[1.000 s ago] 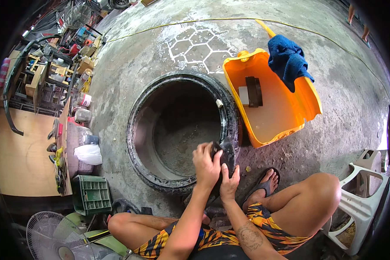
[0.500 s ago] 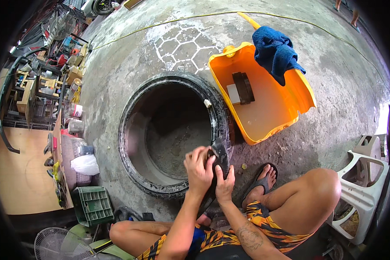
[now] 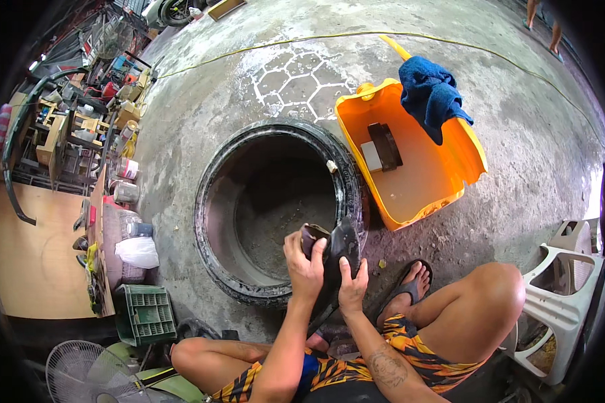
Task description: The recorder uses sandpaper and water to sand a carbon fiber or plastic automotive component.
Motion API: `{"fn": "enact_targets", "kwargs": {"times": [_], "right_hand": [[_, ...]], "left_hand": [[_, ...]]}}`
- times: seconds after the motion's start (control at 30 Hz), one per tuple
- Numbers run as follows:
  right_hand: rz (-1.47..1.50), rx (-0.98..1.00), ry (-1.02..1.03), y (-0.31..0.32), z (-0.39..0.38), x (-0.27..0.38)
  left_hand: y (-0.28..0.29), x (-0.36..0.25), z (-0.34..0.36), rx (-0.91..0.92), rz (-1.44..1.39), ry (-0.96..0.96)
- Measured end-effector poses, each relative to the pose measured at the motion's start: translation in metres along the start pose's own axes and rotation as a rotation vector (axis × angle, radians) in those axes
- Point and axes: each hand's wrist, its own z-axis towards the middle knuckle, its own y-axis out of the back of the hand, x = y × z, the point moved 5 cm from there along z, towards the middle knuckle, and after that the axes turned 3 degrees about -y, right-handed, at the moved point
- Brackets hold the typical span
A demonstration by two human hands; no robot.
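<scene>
Above the near right rim of a tire standing under my hands [image 3: 212, 265], my right hand [image 3: 351, 289] grips a long black curved trim piece [image 3: 343, 245], its thumb along the face. The lower part of this piece runs down between my forearms. My left hand [image 3: 304, 269] is closed round a folded dark sheet [image 3: 312, 235] with a brownish inner side, sandpaper by its look. The sheet is beside the trim piece's upper end; whether the two touch is hard to tell. A small whitish lump [image 3: 331, 166] sits on the tire's rim.
Right of the tire lies a cut-open yellow jug [image 3: 417, 220] with cloudy water, a dark brush-like block [image 3: 385, 146] and a white block [image 3: 370, 156]. A blue cloth [image 3: 429, 91] drapes over its edge. A green crate [image 3: 144, 312], fan [image 3: 81, 373] and white stool [image 3: 565, 316] stand around me.
My left hand has drawn slightly away from the trim piece, and the folded sheet now shows its open brownish side. The whole view has shifted a little.
</scene>
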Motion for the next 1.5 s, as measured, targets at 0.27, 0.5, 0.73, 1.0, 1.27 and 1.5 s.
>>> {"fn": "enact_targets", "kwargs": {"times": [0.27,0.5,0.73,1.0,1.27,1.5], "right_hand": [[0.028,-0.001,0.087,-0.004,-0.005,0.021],[0.055,0.03,0.085,-0.003,-0.005,0.03],[0.0,0.017,0.079,-0.008,-0.006,0.023],[0.075,0.134,-0.078,-0.008,-0.006,0.02],[0.007,0.078,-0.009,-0.006,-0.001,0.025],[0.02,0.029,0.045,-0.005,-0.004,0.017]], "left_hand": [[-0.015,-0.013,-0.022,0.148,0.261,-0.249],[-0.018,-0.022,0.0,0.187,0.214,-0.277],[-0.028,-0.002,0.049,0.096,0.129,-0.112],[-0.017,-0.011,0.009,0.171,0.142,-0.157],[-0.02,-0.008,0.007,0.244,0.218,-0.282],[-0.015,-0.003,-0.013,0.244,0.224,-0.299]]}}
